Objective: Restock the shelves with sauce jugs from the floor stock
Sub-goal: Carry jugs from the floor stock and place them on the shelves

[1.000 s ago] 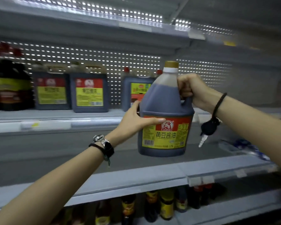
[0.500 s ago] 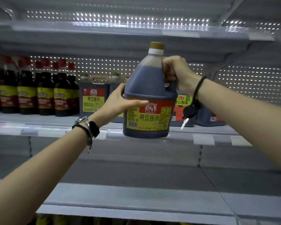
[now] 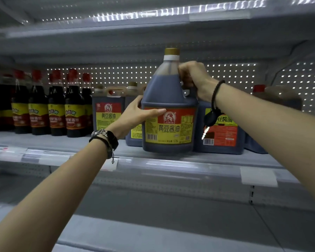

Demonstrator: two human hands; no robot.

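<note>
A dark sauce jug [image 3: 168, 122] with a gold cap and a red and yellow label is at the front of the grey shelf [image 3: 153, 157], its base at or just above the shelf surface. My right hand [image 3: 194, 80] grips the jug's handle beside the neck. My left hand [image 3: 136, 113] presses flat against the jug's left side, thumb stretched straight across the label. Similar square jugs [image 3: 107, 110] stand behind to the left, and another one [image 3: 224, 131] stands to the right.
A row of tall red-capped sauce bottles [image 3: 56, 108] fills the shelf's left part. A dark key fob [image 3: 210, 118] hangs from my right wrist band in front of the right jug. The upper shelf [image 3: 153, 40] sits close above the jug's cap. A bare shelf [image 3: 171, 211] lies below.
The jug has travelled forward onto the shelf front, between the square jugs. Both hands keep the same hold, and the view has moved closer to the shelf.
</note>
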